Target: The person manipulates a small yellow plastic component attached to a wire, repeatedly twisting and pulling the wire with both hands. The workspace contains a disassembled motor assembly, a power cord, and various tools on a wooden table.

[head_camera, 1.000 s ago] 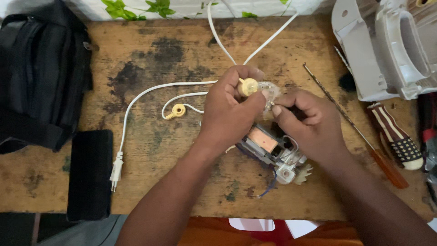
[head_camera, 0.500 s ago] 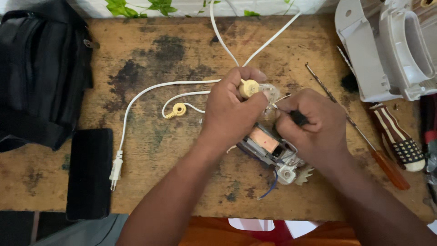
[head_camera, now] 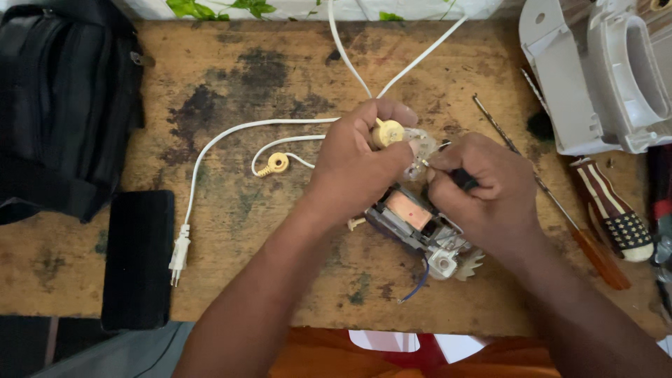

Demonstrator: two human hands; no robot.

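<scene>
My left hand grips the upper end of a small electric motor with a copper winding, and a cream round knob shows between its thumb and fingers. My right hand is closed around a small black-handled tool, its tip at a clear plastic part beside the knob. The motor's lower end, with a toothed grey piece and a blue wire, rests on the worn wooden table. White cord runs off to a plug.
A black bag and a black phone lie at the left. A white appliance housing stands at the top right. A screwdriver with a striped handle, a long thin rod and a cream strain relief lie on the table.
My right hand has closed more tightly on the black tool and shifted slightly toward the clear part. My left hand keeps its grip on the motor.
</scene>
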